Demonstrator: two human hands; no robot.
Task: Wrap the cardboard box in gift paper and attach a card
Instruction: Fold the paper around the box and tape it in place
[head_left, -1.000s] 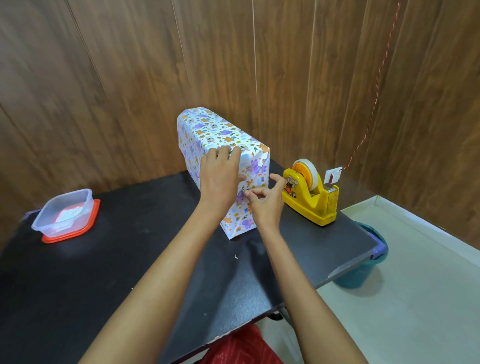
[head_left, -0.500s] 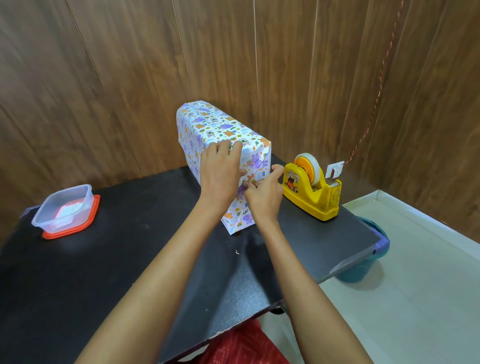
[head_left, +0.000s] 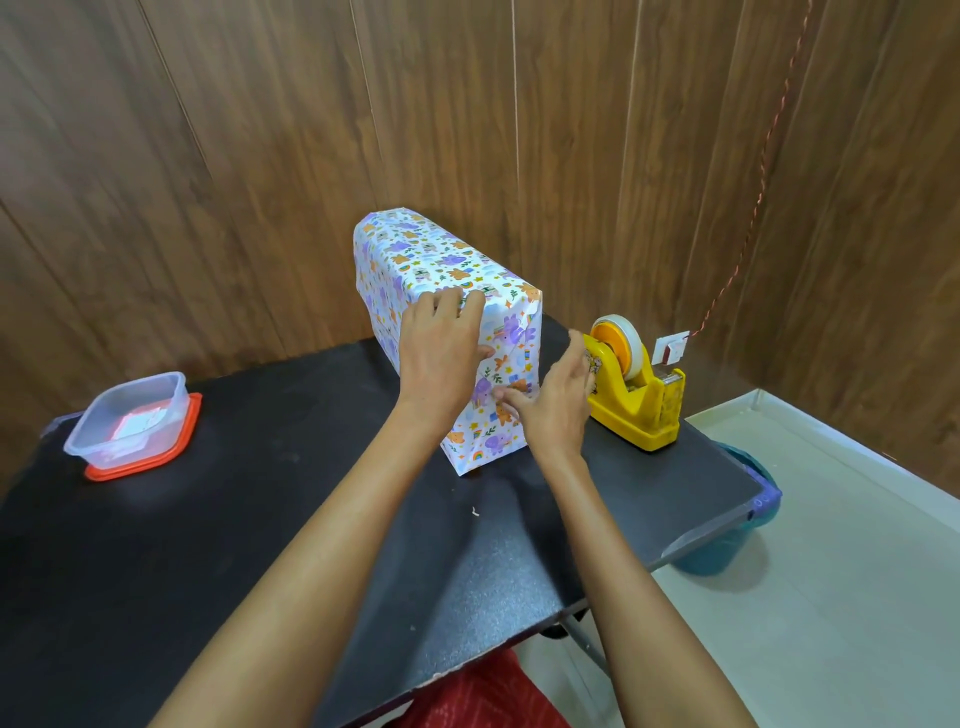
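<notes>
The box (head_left: 441, 265), wrapped in white gift paper with purple and orange animal prints, stands upright on the black table (head_left: 260, 519). My left hand (head_left: 441, 353) lies flat against its near end face, fingertips hooked over the top edge. My right hand (head_left: 556, 400) is at the lower right of the same face, thumb touching the paper fold, fingers spread and relaxed. A small white card (head_left: 670, 348) on a red string hangs behind the tape dispenser.
A yellow tape dispenser (head_left: 634, 384) stands right of the box near the table's right edge. A clear plastic container (head_left: 130, 421) on an orange lid sits at the far left. A teal bin (head_left: 737, 525) is on the floor beyond the table's right corner.
My right hand has loosened from pinching the fold and slid lower and right, fingers now spread. The left hand stays pressed on the box's end face.
</notes>
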